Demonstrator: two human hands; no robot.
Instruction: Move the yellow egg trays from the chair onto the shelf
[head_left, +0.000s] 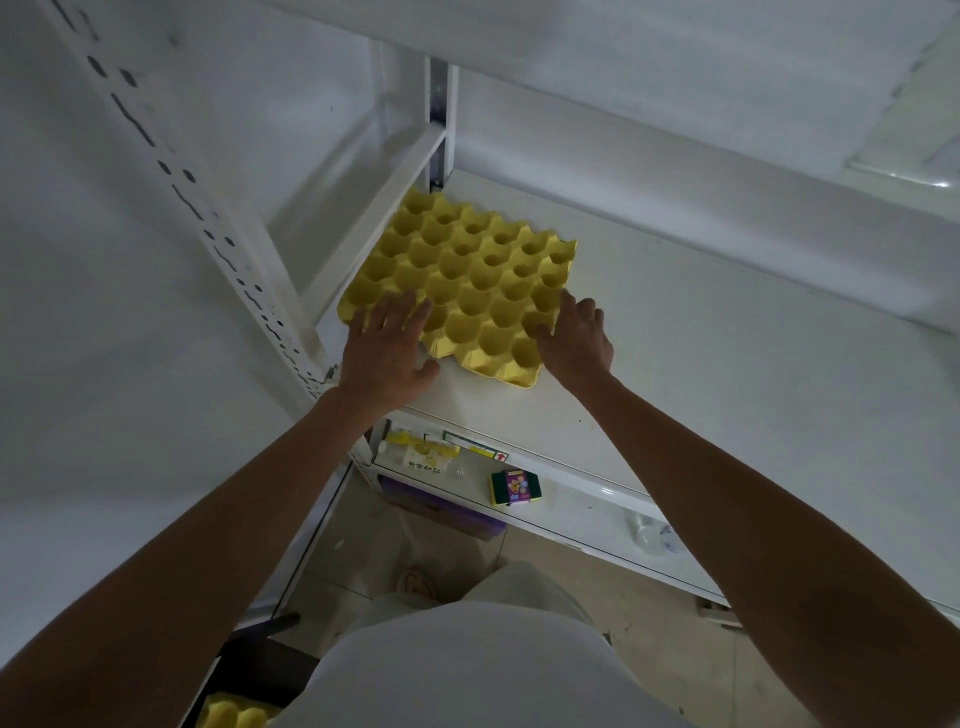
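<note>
From my feed, only a corner of a second yellow egg tray (236, 713) shows at the bottom edge, on a dark chair (260, 657) mostly hidden behind my torso. The yellow egg tray (462, 280) lies flat on the white shelf (675, 364), tucked beside the perforated upright (218, 228). My left hand (387, 348) is spread flat on its near-left corner; my right hand (576, 332) grips its near-right edge, fingers curled. Below the tray's board, small packages (514, 487) sit on a lower shelf, labels unreadable, over a tiled floor (363, 545).

Yellow egg tray (467, 275) flat on shelf (675, 338); left hand (387, 348), right hand (576, 338) touching near corners.
</note>
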